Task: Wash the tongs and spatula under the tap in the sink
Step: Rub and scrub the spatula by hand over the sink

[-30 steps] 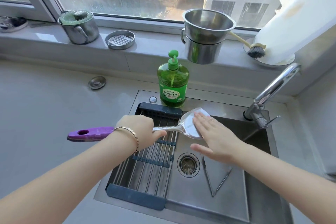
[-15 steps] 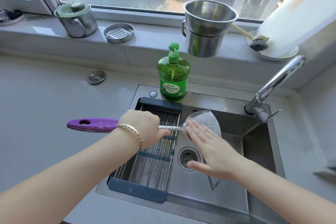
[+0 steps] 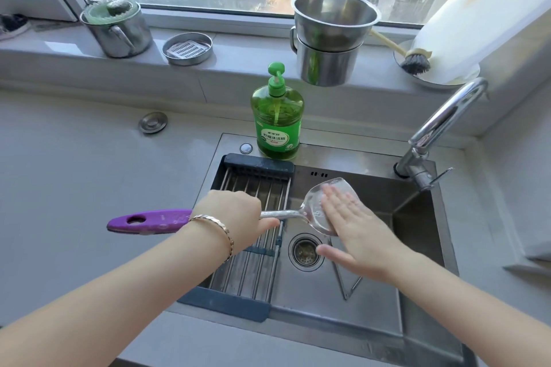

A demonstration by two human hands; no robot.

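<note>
My left hand (image 3: 235, 214) grips the steel shaft of the spatula (image 3: 149, 221), whose purple handle sticks out to the left over the counter. Its shiny blade (image 3: 314, 205) hovers above the steel sink (image 3: 372, 301), near the drain. My right hand (image 3: 357, 229) lies flat on the blade with straight fingers, covering its right half. The metal tongs (image 3: 346, 284) lie in a V on the sink floor, partly hidden under my right wrist. The chrome tap (image 3: 441, 125) arches at the right rear of the sink; no water is visible.
A dark-framed roll-up drying rack (image 3: 253, 247) spans the sink's left half. A green dish-soap pump bottle (image 3: 277, 119) stands on the sink's back rim. The windowsill holds a lidded steel mug (image 3: 119, 30), a small dish (image 3: 187, 48), stacked steel pots (image 3: 331, 39), a brush (image 3: 414, 61).
My right hand has slid over the spatula blade, from its lower part back up toward its tip. The left hand keeps its grip on the shaft.
</note>
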